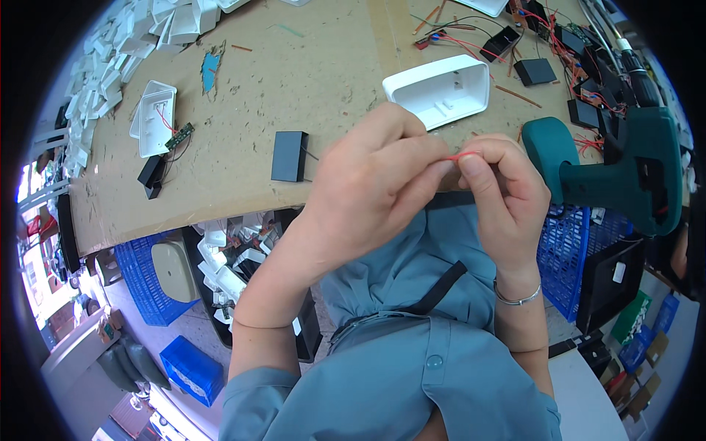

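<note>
Above the table's near edge, my left hand (371, 173) and my right hand (509, 192) are both closed in a pinch, fingertips close together. A short stretch of red wire (463, 155) shows between them, gripped from both sides. Left of my left hand a black rectangular box (289, 156) rests on the table, and thin dark leads run from it behind that hand. Just beyond my fingers lies an open white plastic housing (441, 88). What else the wire joins to is hidden by my hands.
A green cordless power tool (618, 169) lies at the right. Beyond it are wired black boxes (585, 112). At left, a white housing (157, 121) sits beside a small circuit board (179, 137). White housings (132, 40) pile up far left. Blue crates (151, 275) stand below.
</note>
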The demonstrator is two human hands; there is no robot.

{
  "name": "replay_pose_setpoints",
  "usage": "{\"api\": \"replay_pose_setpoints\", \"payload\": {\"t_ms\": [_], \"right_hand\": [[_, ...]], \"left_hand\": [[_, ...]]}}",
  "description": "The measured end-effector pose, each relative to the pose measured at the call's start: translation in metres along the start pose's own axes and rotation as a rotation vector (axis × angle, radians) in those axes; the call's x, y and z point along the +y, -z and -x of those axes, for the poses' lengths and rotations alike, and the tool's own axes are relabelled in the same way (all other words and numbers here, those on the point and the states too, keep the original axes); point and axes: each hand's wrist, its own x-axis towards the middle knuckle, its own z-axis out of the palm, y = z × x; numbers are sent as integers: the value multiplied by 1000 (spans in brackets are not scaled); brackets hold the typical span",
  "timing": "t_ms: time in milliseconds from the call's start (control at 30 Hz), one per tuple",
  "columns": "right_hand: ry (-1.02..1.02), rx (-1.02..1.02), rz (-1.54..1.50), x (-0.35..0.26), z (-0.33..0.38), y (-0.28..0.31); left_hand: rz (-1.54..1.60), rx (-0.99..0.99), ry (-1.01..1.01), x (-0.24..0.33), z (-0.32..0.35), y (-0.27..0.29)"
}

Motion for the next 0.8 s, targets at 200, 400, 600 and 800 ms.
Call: {"api": "replay_pose_setpoints", "payload": {"t_ms": [200,400,600,800], "right_hand": [[-110,47,-165,5,2,8],[-207,9,-392,-2,3,1],[-84,-50,-245,4,-1,3],[-44,-72,-210,5,-3,4]], "left_hand": [[143,27,238,3,1,0],[222,64,251,1,1,-7],[207,42,255,3,-1,-5],[128,2,206,2,-2,-1]]}}
